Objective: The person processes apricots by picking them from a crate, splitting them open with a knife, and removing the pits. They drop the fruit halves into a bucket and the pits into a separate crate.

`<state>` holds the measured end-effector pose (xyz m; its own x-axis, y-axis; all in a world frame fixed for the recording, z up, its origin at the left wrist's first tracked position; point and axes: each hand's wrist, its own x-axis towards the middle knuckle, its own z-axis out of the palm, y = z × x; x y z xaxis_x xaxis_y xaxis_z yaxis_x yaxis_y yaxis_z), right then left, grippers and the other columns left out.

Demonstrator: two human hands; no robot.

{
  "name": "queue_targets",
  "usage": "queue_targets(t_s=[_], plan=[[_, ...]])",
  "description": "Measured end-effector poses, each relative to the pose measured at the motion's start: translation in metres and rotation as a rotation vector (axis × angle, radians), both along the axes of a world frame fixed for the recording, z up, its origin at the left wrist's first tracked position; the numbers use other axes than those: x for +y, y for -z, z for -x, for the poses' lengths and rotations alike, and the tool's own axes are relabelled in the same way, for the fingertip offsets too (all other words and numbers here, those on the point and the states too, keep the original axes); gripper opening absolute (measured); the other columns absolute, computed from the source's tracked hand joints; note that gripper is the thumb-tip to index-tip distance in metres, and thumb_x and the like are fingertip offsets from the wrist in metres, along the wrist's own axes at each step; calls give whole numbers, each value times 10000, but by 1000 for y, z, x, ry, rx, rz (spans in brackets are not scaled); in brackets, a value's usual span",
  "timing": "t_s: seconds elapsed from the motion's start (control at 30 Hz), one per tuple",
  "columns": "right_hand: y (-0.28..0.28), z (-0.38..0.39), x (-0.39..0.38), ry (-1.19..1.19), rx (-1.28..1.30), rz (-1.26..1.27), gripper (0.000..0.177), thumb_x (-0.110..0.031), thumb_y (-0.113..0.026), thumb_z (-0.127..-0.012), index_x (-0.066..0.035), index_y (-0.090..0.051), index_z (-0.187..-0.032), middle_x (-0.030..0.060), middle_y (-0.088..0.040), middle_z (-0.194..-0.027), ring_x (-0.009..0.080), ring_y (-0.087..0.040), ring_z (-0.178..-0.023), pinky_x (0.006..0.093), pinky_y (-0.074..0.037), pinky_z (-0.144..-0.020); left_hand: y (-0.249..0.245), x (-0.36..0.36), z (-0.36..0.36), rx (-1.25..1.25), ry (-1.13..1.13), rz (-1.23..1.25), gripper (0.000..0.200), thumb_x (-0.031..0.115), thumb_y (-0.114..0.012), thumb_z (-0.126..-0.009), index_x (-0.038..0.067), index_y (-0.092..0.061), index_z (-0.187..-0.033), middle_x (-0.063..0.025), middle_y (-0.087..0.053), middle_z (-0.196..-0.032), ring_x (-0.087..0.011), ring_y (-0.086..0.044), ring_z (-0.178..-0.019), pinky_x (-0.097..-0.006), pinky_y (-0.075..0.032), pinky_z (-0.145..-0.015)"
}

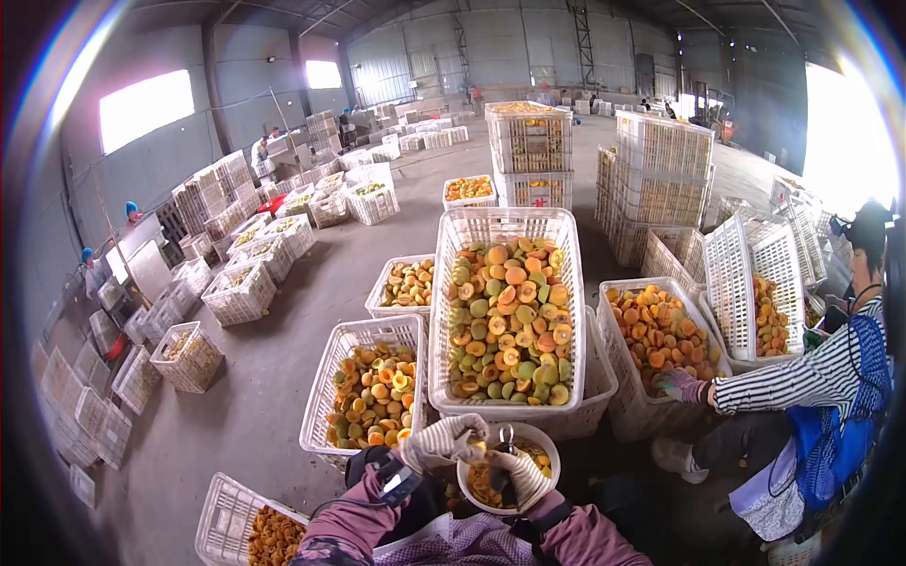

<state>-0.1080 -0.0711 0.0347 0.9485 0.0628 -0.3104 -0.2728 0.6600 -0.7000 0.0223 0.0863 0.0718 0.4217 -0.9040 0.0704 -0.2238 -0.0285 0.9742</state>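
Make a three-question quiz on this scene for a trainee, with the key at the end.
1. True or false: the wearer's left hand and right hand are both gloved.
2. The co-worker's sleeve is: A) plain red; B) striped black and white; C) yellow with dots.
3. What does the white bucket beneath the wearer's hands contain?

Key: 1. True. 2. B. 3. Apricot pieces.

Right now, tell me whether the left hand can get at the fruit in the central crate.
Probably yes: the crate is open-topped, and only its near rim seems to separate the left hand from the fruit.
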Motion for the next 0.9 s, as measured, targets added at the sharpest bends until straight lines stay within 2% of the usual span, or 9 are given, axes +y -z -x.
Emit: queue_targets(t_s=[0.1, 0.13, 0.17, 0.3, 0.37, 0.47, 0.53, 0.7, 0.9], plan=[[6, -2, -7, 150, 76, -128, 117, -144, -651, -800, -60, -600, -864, 9, -571, -647, 112, -515, -493, 239, -419, -477, -4, 28, -43, 78, -171, 57, 136, 45, -592, -809, 65, -569, -941, -9, -552, -852, -107, -521, -807, -243, -452, -745], [7, -7, -12, 192, 63, 164, 160, -155, -651, -804, -45, -597, -908, 16, -578, -699, 115, -511, -514, 250, -429, -481, -20, 40, -52, 48, -311, -46, 144, 55, -588, -808, 51, -569, -951, -16, -568, -873, -110, -537, -826, -256, -467, -738], [-6, -10, -17, 198, 76, 159, 160, -155, -651, -804, -45, -597, -908, 16, -578, -699, 115, -511, -514, 250, -429, -481, -24, 54, -73, -310, -307, -157, 184, 56, -608, -792, 40, -583, -973, -23, -589, -904, -114, -552, -865, -280, -485, -744], [1, -35, -38, 24, 106, 577, 235, -228, -631, -833, -40, -587, -967, 20, -576, -725, 117, -516, -539, 260, -442, -499, -72, 24, -110, -956, -462, -1166, 350, 277, -645, -802, 54, -594, -1068, -173, -625, -1012, -255, -609, -941, -365, -491, -790], [9, -53, -43, 163, 56, 527, 251, -257, -630, -835, -46, -585, -963, 27, -584, -743, 116, -521, -534, 256, -435, -487, -59, -3, -137, -908, -499, -675, 420, 325, -663, -782, 61, -590, -1101, -180, -612, -1048, -324, -593, -966, -392, -478, -832], [2, -55, -43, 203, 187, 215, 235, -251, -618, -851, -56, -557, -967, 43, -593, -747, 130, -527, -496, 261, -429, -441, -77, -103, -159, -826, -308, -506, 501, 306, -648, -794, 82, -530, -1226, -202, -528, -1232, -315, -554, -1084, -375, -452, -914], [4, -68, -42, 229, 172, 129, 216, -240, -620, -845, -57, -557, -943, 51, -588, -741, 139, -514, -485, 262, -420, -435, -46, -187, -215, -1143, -395, -379, 545, 334, -588, -818, 103, -459, -1294, -214, -428, -1335, -390, -364, -1263, -405, -308, -1051], [4, -85, -66, 360, 239, 58, 182, -215, -610, -843, -75, -532, -929, 47, -564, -682, 134, -498, -472, 269, -414, -418, -36, -279, -265, -1111, -387, -694, 585, 229, -543, -797, 208, -378, -1357, -151, -305, -1427, -409, -225, -1330, -451, -260, -1080], [6, -92, -66, 336, 268, 103, 168, -219, -602, -842, -58, -554, -833, 33, -546, -652, 128, -493, -445, 272, -422, -399, -35, -271, -275, -1092, -459, -603, 410, 211, -506, -812, 157, -501, -1218, -181, -385, -1327, -380, -400, -1215, -416, -361, -1011]])
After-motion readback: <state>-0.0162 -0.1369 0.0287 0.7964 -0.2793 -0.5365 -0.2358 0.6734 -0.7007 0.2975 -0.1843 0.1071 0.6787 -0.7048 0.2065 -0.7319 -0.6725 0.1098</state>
